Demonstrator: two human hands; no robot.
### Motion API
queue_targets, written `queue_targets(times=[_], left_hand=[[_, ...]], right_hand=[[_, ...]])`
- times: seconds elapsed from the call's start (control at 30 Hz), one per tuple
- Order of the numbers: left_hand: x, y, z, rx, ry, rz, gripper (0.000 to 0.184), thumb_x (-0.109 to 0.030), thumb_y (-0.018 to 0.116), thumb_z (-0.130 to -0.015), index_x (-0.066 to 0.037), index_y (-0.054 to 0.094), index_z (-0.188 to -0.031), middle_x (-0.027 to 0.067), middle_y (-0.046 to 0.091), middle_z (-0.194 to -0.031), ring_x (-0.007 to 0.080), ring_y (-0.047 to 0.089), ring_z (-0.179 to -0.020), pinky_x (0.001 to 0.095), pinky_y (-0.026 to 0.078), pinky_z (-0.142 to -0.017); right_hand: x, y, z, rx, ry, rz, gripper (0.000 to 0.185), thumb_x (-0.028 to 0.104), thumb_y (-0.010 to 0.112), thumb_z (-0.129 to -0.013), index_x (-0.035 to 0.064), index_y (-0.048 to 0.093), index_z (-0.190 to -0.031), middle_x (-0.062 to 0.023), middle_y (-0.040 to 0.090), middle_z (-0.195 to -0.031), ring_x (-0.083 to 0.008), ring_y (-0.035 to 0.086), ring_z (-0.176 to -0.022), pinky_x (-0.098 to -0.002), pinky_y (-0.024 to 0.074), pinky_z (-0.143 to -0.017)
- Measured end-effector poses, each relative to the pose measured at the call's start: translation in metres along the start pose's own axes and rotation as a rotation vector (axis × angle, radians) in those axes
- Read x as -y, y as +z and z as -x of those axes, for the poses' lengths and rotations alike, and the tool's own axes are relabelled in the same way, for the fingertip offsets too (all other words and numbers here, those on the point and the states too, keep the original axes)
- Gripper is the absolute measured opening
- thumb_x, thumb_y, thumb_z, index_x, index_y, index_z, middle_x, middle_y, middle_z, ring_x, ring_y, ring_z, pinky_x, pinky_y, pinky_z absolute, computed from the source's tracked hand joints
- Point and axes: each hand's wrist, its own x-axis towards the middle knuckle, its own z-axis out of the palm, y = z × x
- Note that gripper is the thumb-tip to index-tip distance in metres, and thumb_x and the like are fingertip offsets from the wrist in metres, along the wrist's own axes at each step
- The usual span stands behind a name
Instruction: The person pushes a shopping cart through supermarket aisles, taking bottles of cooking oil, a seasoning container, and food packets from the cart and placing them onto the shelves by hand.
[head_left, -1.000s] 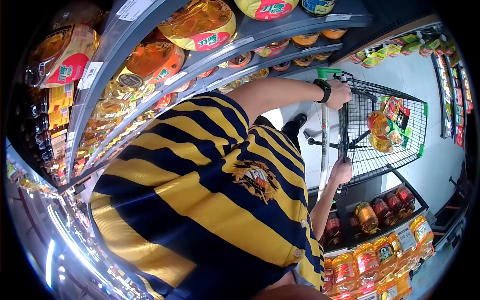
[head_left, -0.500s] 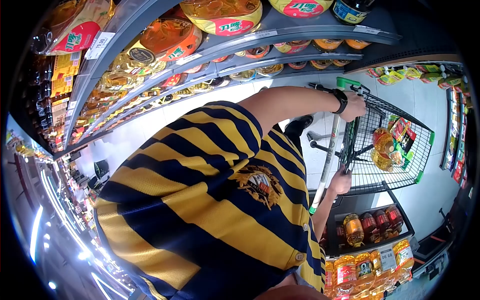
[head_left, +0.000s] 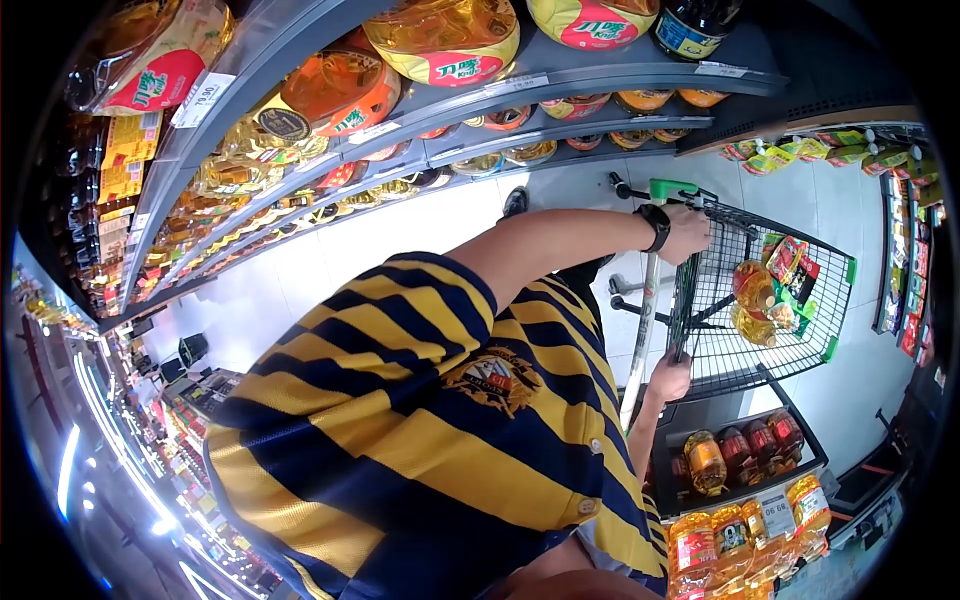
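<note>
A black wire shopping cart (head_left: pixel 810 370) with green corner pieces and a long pale handlebar (head_left: pixel 643 335) stands in front of me. My left hand (head_left: pixel 685 232), with a dark watch (head_left: pixel 655 226) on the wrist, is closed on the cart near one end of the handlebar. Lower in the view, my right hand (head_left: pixel 670 379) is closed around the near edge of the cart basket; its fingertips are partly hidden. Inside the basket lie a bottle of golden oil (head_left: pixel 753 290), a red package (head_left: pixel 788 257) and a green-and-white package (head_left: pixel 785 316).
Shelves (head_left: pixel 560 75) packed with oil bottles run along my left side. On my right, a display of oil bottles (head_left: pixel 735 545) stands close to the cart. Hanging packets (head_left: pixel 820 147) line a rack ahead. Pale floor tiles (head_left: pixel 330 245) extend behind me.
In the view, the cart and both my hands have shifted slightly left. A dark shoe now shows beyond my left arm. Both hands keep their hold on the cart.
</note>
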Motion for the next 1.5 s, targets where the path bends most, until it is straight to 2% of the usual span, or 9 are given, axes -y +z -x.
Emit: queue_targets(times=[0.23, 0.63, 0.73, 0.87, 0.93, 1.07, 1.2, 1.3, 1.5], left_hand=[[-0.014, 0.022, 0.027, -0.140, -0.004, 0.128, 0.018, -0.013, 0.059, -0.073, -0.007, 0.061, -0.090, 0.0117, 0.059, -0.097, 0.0285, 0.059, -0.096, 0.0425, 0.053, -0.073], [-0.022, -0.007, 0.063, 0.083, -0.016, 0.178, 0.042, -0.020, 0.066, -0.082, -0.003, 0.054, -0.118, 0.0129, 0.055, -0.124, 0.0291, 0.043, -0.129, 0.0401, 0.046, -0.096], [-0.023, -0.012, 0.070, 0.111, -0.020, 0.143, 0.044, -0.021, 0.065, -0.083, -0.002, 0.054, -0.121, 0.0143, 0.054, -0.127, 0.0305, 0.043, -0.129, 0.0409, 0.044, -0.099], [-0.024, -0.006, 0.078, 0.082, -0.012, 0.080, 0.042, -0.019, 0.064, -0.083, 0.001, 0.056, -0.119, 0.0163, 0.055, -0.127, 0.0329, 0.046, -0.127, 0.0414, 0.045, -0.097], [-0.023, -0.004, 0.077, 0.072, 0.036, 0.018, 0.031, -0.007, 0.057, -0.080, 0.002, 0.059, -0.110, 0.0174, 0.061, -0.117, 0.0354, 0.053, -0.119, 0.0410, 0.049, -0.091], [-0.042, -0.028, 0.047, 0.425, -0.055, -0.132, 0.008, -0.007, 0.054, -0.080, -0.002, 0.060, -0.079, 0.0142, 0.066, -0.087, 0.0305, 0.065, -0.086, 0.0434, 0.052, -0.068], [-0.050, -0.015, 0.000, 0.583, -0.035, -0.180, 0.013, -0.014, 0.061, -0.082, -0.002, 0.059, -0.086, 0.0137, 0.065, -0.081, 0.0330, 0.065, -0.078, 0.0434, 0.051, -0.067], [-0.054, 0.016, -0.043, 0.511, 0.096, -0.164, 0.021, -0.019, 0.066, -0.082, -0.002, 0.058, -0.090, 0.0136, 0.064, -0.081, 0.0340, 0.064, -0.078, 0.0439, 0.051, -0.067], [-0.049, 0.131, -0.130, 0.537, 0.106, -0.012, 0.038, -0.022, 0.069, -0.079, -0.003, 0.053, -0.108, 0.0175, 0.062, -0.093, 0.0381, 0.063, -0.089, 0.0482, 0.051, -0.075]], right_hand=[[-0.028, 0.018, 0.018, 0.111, 0.021, 0.049, 0.028, 0.040, 0.063, -0.086, 0.0124, 0.069, -0.092, -0.0098, 0.069, -0.080, -0.0331, 0.067, -0.071, -0.0447, 0.0533, -0.060], [-0.009, 0.006, 0.052, -0.005, 0.032, -0.190, 0.016, 0.025, 0.071, -0.078, 0.0117, 0.069, -0.086, -0.0087, 0.068, -0.085, -0.0301, 0.066, -0.078, -0.0394, 0.0526, -0.066], [-0.010, -0.002, 0.057, 0.175, 0.038, -0.299, 0.031, 0.028, 0.071, -0.079, 0.0102, 0.065, -0.103, -0.0100, 0.069, -0.093, -0.0299, 0.067, -0.083, -0.0397, 0.0533, -0.072], [-0.035, -0.035, 0.030, 0.828, -0.033, -0.444, 0.062, 0.034, 0.074, -0.078, 0.0043, 0.054, -0.129, -0.0192, 0.064, -0.116, -0.0320, 0.060, -0.111, -0.0366, 0.0460, -0.098], [-0.047, -0.047, 0.004, 0.884, 0.028, -0.591, 0.060, 0.035, 0.072, -0.082, 0.0029, 0.054, -0.129, -0.0195, 0.063, -0.121, -0.0273, 0.061, -0.111, -0.0366, 0.0477, -0.095], [-0.073, 0.000, -0.051, 0.449, 0.079, -0.713, 0.048, 0.034, 0.069, -0.085, 0.0012, 0.061, -0.120, -0.0144, 0.070, -0.102, -0.0265, 0.067, -0.096, -0.0359, 0.0510, -0.085], [-0.081, 0.060, -0.118, 0.386, 0.170, -0.472, 0.039, 0.033, 0.070, -0.082, -0.0008, 0.062, -0.100, -0.0157, 0.068, -0.090, -0.0353, 0.065, -0.088, -0.0415, 0.0506, -0.081], [-0.089, 0.124, -0.154, 0.183, 0.248, -0.522, 0.057, 0.033, 0.076, -0.075, -0.0034, 0.053, -0.113, -0.0257, 0.061, -0.106, -0.0393, 0.060, -0.101, -0.0441, 0.0477, -0.088], [-0.086, 0.184, -0.195, -0.122, 0.307, -0.546, 0.071, 0.031, 0.079, -0.072, -0.0023, 0.045, -0.125, -0.0237, 0.055, -0.119, -0.0374, 0.055, -0.111, -0.0437, 0.0451, -0.095]])
